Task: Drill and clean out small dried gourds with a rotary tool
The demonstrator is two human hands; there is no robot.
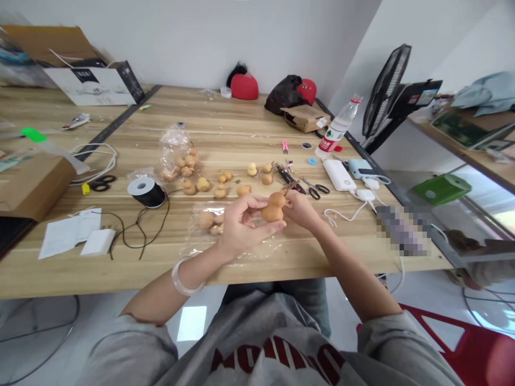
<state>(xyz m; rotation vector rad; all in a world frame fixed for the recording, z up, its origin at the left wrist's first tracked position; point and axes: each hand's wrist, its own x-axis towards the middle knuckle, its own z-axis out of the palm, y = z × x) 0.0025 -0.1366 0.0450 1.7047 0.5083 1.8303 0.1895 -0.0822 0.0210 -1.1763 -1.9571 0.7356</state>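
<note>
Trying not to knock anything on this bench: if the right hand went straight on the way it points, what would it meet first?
The dried bottle gourd in front of the right hand; its fingertips already seem to touch it, though depth is hard to judge from this view.

Sweatshirt (pixel 277 359): big red letters, upside down from here, can't make them out
Water bottle (pixel 337 127): red label, too tiny to read
White box (pixel 90 86): dark label, lettering too blurry

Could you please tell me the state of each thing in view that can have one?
Bottle gourd: held in both hands
Left hand: wrapped around gourd
Right hand: pinching gourd's neck
Black cord spool: cord trailing loose
Water bottle: capped, lying down
</note>
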